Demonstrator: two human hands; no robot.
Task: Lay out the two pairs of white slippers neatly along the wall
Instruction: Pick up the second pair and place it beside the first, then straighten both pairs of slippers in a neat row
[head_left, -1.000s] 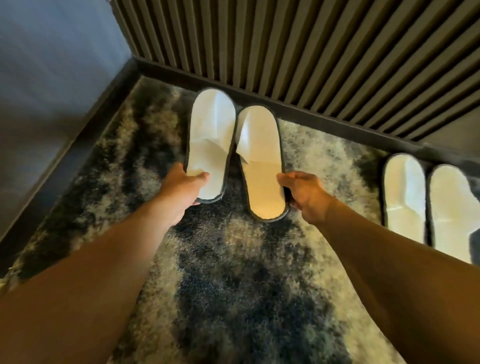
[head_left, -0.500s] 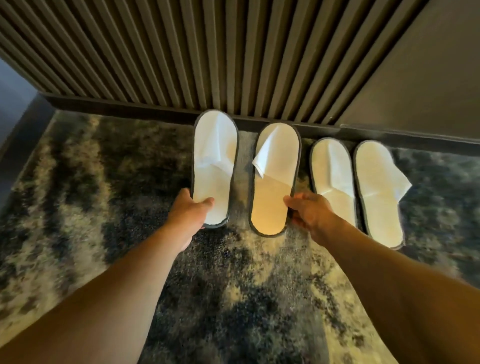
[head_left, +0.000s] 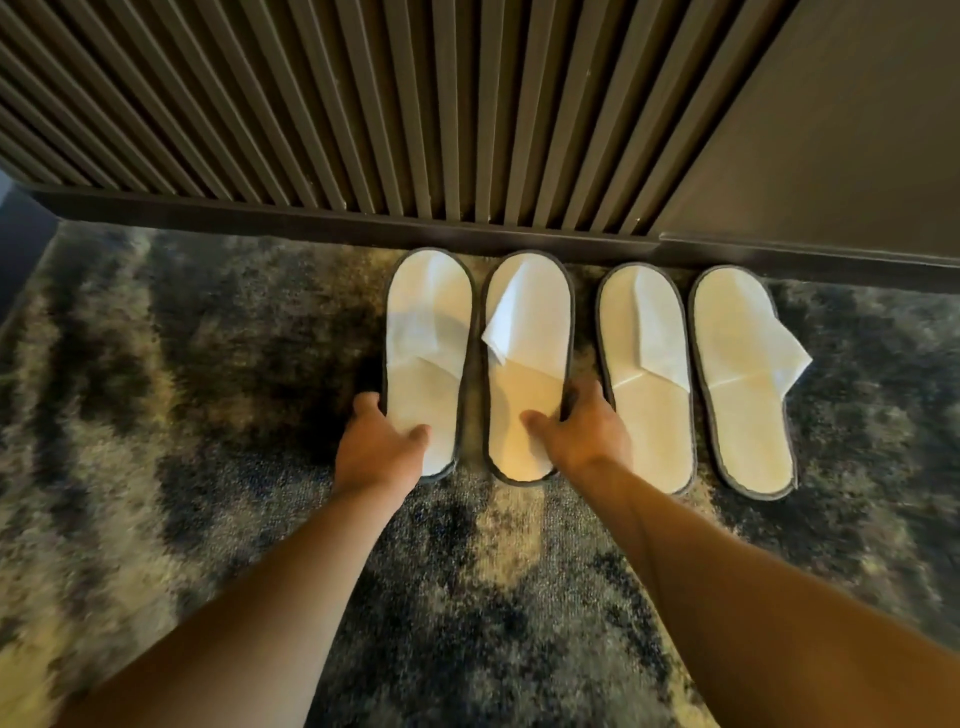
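Note:
Four white slippers with dark edging lie side by side on the carpet, toes against the skirting board. My left hand (head_left: 378, 447) grips the heel end of the leftmost slipper (head_left: 427, 332). My right hand (head_left: 579, 432) grips the heel end of the second slipper (head_left: 527, 332), whose top flap is folded up. The third slipper (head_left: 645, 374) and the fourth slipper (head_left: 740, 379) lie just right of my right hand, untouched. The fourth one's flap sticks out to the right.
A dark slatted wall (head_left: 363, 104) with a skirting board (head_left: 467, 236) runs across the top; a plain dark panel (head_left: 831, 130) continues to the right. Mottled dark-and-beige carpet (head_left: 208, 415) covers the floor on all sides.
The two slippers in my hands have shifted right and closed up beside the other pair, toes at the skirting board. The gap between them has narrowed. My view has swung right.

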